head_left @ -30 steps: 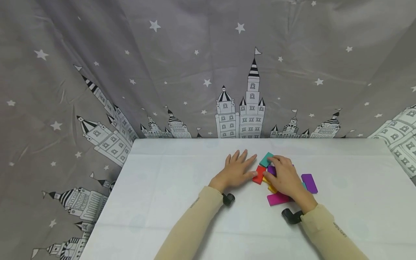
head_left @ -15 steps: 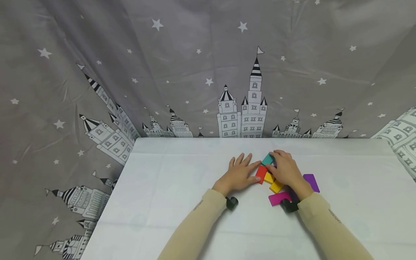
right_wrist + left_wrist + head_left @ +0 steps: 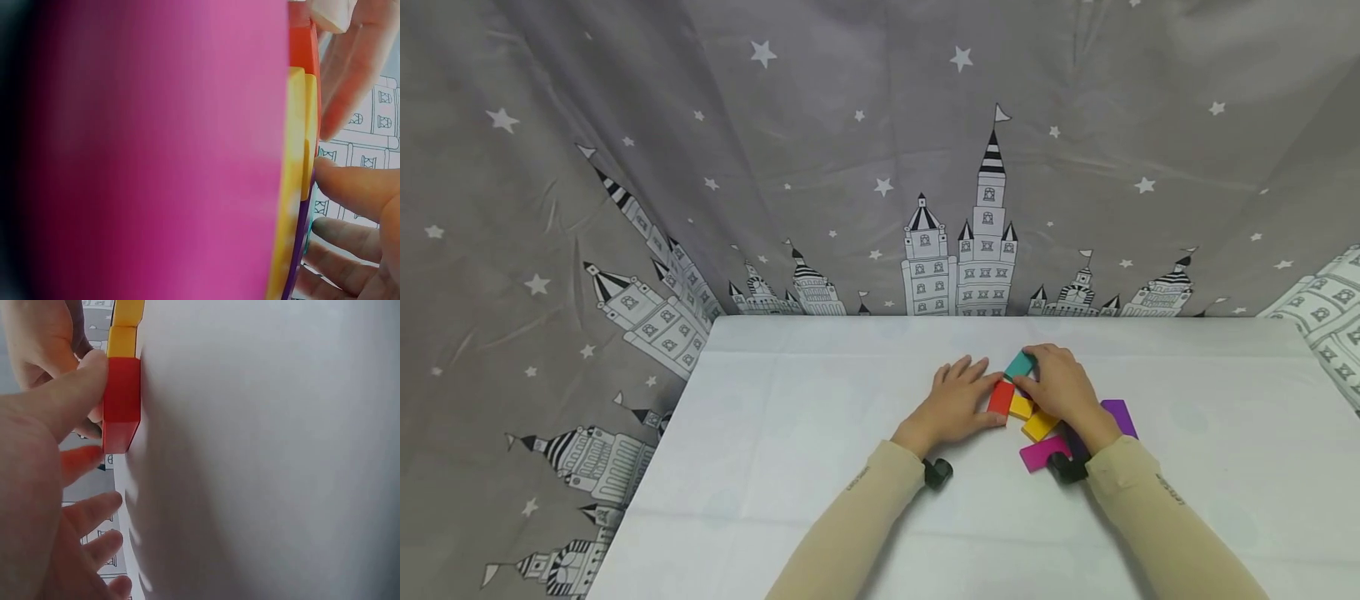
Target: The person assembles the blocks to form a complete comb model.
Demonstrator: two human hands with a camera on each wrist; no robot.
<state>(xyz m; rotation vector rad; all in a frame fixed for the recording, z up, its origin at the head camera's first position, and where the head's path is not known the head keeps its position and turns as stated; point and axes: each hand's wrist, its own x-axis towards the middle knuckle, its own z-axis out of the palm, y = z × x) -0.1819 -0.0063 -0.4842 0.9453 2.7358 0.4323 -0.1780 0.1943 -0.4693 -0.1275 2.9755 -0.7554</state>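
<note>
My left hand [image 3: 951, 406] pinches a red block [image 3: 1000, 400] between thumb and index finger, the other fingers spread on the table side. In the left wrist view, the thumb lies along the top of this red block [image 3: 122, 390]. Just behind it, a teal block [image 3: 1020, 365] is held between the thumb and fingers of my right hand [image 3: 1062, 382]. Two yellow blocks, a small one [image 3: 1021, 407] and a longer one [image 3: 1040, 426], continue the row from the red one. Part of a purple piece is hidden under my right hand.
A magenta block [image 3: 1043, 454] lies in front of the yellow ones, partly under the right wrist camera; it fills much of the right wrist view. A purple block [image 3: 1120, 419] rests right of the right wrist. Behind the white table [image 3: 820, 400] hangs a grey castle-print curtain [image 3: 820, 125].
My right hand has shifted slightly back from the pile, uncovering the yellow blocks. My left thumb slid from the red block's face to its near end, and the index finger came to its far end.
</note>
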